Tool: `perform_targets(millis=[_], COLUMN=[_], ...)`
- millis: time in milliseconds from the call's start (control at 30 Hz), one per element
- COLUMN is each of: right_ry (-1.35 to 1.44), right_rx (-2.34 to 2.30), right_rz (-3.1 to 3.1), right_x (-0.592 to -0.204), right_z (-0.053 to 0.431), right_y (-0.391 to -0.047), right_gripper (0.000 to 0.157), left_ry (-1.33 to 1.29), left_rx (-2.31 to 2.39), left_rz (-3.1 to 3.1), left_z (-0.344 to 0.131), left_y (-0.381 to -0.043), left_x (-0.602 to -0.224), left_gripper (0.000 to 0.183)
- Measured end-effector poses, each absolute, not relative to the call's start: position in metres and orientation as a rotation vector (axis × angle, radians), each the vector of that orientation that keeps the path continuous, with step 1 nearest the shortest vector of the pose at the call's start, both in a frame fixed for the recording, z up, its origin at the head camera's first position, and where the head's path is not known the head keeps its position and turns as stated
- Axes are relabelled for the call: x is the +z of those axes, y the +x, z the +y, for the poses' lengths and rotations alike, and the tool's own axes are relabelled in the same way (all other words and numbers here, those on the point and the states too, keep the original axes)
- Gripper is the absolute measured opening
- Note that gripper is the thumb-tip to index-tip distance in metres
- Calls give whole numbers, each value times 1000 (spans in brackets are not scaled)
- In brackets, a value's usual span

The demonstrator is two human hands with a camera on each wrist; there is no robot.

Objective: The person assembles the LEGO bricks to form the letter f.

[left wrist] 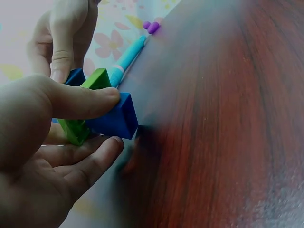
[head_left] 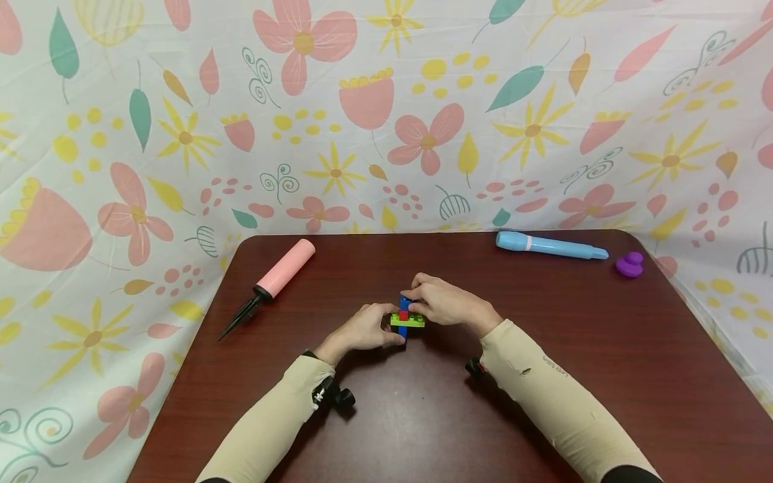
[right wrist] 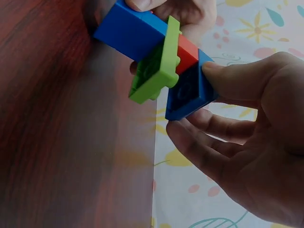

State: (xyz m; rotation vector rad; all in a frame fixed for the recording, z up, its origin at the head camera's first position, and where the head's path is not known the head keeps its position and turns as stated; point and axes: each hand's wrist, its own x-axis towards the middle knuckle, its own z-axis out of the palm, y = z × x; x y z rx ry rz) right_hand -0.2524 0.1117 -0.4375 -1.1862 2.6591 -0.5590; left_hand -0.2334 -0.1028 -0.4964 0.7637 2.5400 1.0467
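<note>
Both hands hold one small assembly of toy building blocks above the table's middle. A flat green plate block (head_left: 408, 321) lies across it, with a red block (head_left: 403, 314) on its studded side. My left hand (head_left: 366, 327) pinches the lower blue block (left wrist: 116, 116) between thumb and fingers, under the green plate. My right hand (head_left: 445, 302) grips the upper blue block (right wrist: 191, 90) with its thumb on one side and fingertips on the other. In the right wrist view this upper blue block sits slanted against the red one; whether they are fully joined I cannot tell.
A pink hand pump (head_left: 286, 269) with a black nozzle lies at the table's left. Along the back right edge lies a blue tube-shaped pump (head_left: 551, 246), beside a purple knobbed object (head_left: 630, 264). A flower-patterned cloth (head_left: 386, 161) hangs behind the brown table (head_left: 410, 429).
</note>
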Motion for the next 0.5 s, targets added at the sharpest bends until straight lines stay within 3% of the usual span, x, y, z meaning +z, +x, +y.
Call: perform_targets(millis=[500], right_ry=[-1076], right_rx=[-744], right_rz=[2595], right_x=[-448], right_z=[116], right_y=[-267], right_gripper=[31], left_ry=[705], left_rx=[1170], left_rz=[2414], left_z=[-99], left_y=[-229], left_x=[-498], left_gripper=[38])
